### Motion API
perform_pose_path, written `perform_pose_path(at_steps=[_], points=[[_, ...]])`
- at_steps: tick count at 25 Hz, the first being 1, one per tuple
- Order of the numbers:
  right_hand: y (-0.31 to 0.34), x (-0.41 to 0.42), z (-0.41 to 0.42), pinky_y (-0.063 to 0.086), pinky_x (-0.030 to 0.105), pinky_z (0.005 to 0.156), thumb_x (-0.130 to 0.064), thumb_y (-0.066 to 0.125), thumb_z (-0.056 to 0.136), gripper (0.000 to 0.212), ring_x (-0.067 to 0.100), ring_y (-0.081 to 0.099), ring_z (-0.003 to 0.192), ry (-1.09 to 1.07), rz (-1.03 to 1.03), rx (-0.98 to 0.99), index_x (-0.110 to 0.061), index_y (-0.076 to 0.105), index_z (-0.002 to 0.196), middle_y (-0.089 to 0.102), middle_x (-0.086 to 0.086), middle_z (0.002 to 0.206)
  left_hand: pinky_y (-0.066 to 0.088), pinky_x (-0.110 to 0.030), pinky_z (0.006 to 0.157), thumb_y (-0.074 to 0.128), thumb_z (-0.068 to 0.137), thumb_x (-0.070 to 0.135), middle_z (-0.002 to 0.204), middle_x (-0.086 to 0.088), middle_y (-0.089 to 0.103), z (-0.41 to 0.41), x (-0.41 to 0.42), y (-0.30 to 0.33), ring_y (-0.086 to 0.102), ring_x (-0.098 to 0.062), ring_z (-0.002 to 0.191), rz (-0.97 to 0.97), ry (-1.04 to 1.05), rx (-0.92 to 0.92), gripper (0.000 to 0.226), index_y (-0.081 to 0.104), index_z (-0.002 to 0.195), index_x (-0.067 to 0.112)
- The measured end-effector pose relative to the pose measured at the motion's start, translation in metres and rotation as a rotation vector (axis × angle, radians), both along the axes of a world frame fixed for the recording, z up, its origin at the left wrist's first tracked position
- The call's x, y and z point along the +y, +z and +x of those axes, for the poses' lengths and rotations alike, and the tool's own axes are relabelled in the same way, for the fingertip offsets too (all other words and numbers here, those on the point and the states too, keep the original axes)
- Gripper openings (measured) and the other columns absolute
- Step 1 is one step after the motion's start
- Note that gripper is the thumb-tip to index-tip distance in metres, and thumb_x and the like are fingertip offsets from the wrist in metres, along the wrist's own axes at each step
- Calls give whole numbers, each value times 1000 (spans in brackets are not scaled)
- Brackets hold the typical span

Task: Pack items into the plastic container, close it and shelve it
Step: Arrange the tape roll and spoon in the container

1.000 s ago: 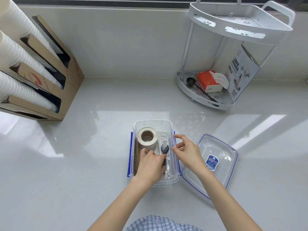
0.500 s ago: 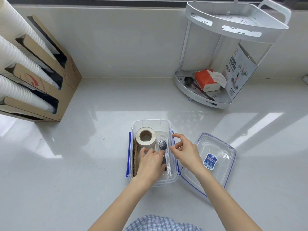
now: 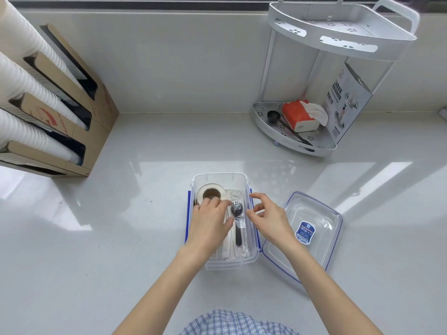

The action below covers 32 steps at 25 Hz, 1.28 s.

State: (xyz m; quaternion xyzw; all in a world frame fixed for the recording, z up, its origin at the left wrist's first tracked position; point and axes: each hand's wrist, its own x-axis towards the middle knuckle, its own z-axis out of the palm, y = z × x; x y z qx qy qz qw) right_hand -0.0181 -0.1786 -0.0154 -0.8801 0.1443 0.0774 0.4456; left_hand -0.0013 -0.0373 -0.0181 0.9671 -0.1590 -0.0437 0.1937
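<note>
A clear plastic container (image 3: pixel 219 175) with blue side clips stands open on the white counter in front of me. Inside it are a roll of beige tape (image 3: pixel 211 193), a wrapped black spoon (image 3: pixel 237 209) and some paper-wrapped sticks. My left hand (image 3: pixel 210 223) lies flat inside the container on the contents, its fingertips touching the tape roll. My right hand (image 3: pixel 268 218) hovers at the container's right rim with loosely spread fingers and holds nothing. The clear lid (image 3: pixel 312 233), with a blue label, lies upturned just right of the container.
A white two-tier corner rack (image 3: pixel 338 37) stands at the back right; its lower tier holds a red tissue pack (image 3: pixel 298 114), a black scoop (image 3: pixel 274 116) and a printed box (image 3: pixel 346 102). A cardboard dispenser (image 3: pixel 72 131) with white paper cups stands at the left.
My left hand has slid a little forward onto the tape roll, uncovering the spoon's handle. My right hand stays at the rim, almost unmoved.
</note>
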Motion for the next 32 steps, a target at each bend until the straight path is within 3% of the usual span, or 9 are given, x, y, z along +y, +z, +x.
perform_pose_path(at_steps=[3, 7, 10, 14, 17, 19, 25, 29, 32], points=[[1, 1, 0, 43, 27, 82, -20, 54, 88, 42, 20, 59, 90, 1, 6, 4, -21, 47, 129, 54, -2, 92, 37, -38, 89, 50, 87, 24, 121, -9, 53, 5, 20, 4, 43, -29, 113, -97, 131, -78, 38, 47, 124, 14], [2, 0, 0, 42, 25, 77, -18, 54, 89, 42, 18, 57, 86, -7, 34, 13, -20, 46, 130, 52, -4, 86, 40, -42, 91, 50, 86, 16, 124, -18, 48, 3, 45, -2, 40, -34, 114, -137, 256, -1, 42, 43, 127, 9], [2, 0, -1, 41, 25, 75, -17, 53, 89, 42, 17, 56, 84, -4, 33, 12, -19, 46, 131, 53, -2, 89, 42, -39, 91, 46, 88, 13, 127, -15, 45, -2, 51, -6, 46, -31, 113, -220, 275, 107, 44, 37, 131, 12], [3, 0, -1, 40, 24, 72, -13, 52, 89, 42, 17, 55, 83, -2, 27, 11, -18, 45, 130, 53, -1, 90, 44, -36, 86, 46, 87, 10, 123, -14, 47, -3, 52, -9, 57, -29, 95, -297, 277, 149, 44, 37, 130, 13], [3, -2, -3, 41, 19, 61, -13, 52, 89, 42, 18, 56, 83, -9, 26, 12, -18, 46, 130, 53, -1, 90, 39, -25, 80, 47, 88, 12, 116, -7, 49, -6, 52, -7, 53, -19, 80, -342, 279, 177, 43, 39, 130, 15], [2, -4, -6, 41, 20, 66, -12, 52, 88, 42, 18, 56, 82, -21, 34, 7, -18, 46, 129, 53, -2, 87, 37, -23, 78, 48, 88, 13, 110, -2, 47, -7, 51, -6, 51, -16, 78, -363, 283, 198, 43, 39, 130, 16], [1, -7, -10, 43, 23, 68, -17, 52, 90, 38, 19, 57, 82, -35, 46, 5, -18, 48, 128, 55, -2, 88, 33, -20, 77, 49, 88, 16, 121, -8, 48, -10, 48, -4, 54, -19, 89, -344, 288, 207, 43, 38, 130, 17], [2, -21, -16, 46, 30, 77, -20, 47, 92, 34, 22, 59, 90, -95, 40, 1, -14, 51, 125, 57, 2, 94, 41, -35, 92, 52, 87, 20, 127, -12, 44, -6, 46, -2, 47, -29, 115, -331, 347, 142, 42, 42, 128, 14], [1, -41, -23, 41, 28, 77, -19, 44, 92, 33, 22, 59, 94, -165, 10, 14, -13, 54, 123, 59, 4, 98, 39, -33, 91, 51, 86, 15, 125, -12, 46, -4, 30, 6, 48, -27, 111, -368, 298, 104, 37, 47, 123, 12]])
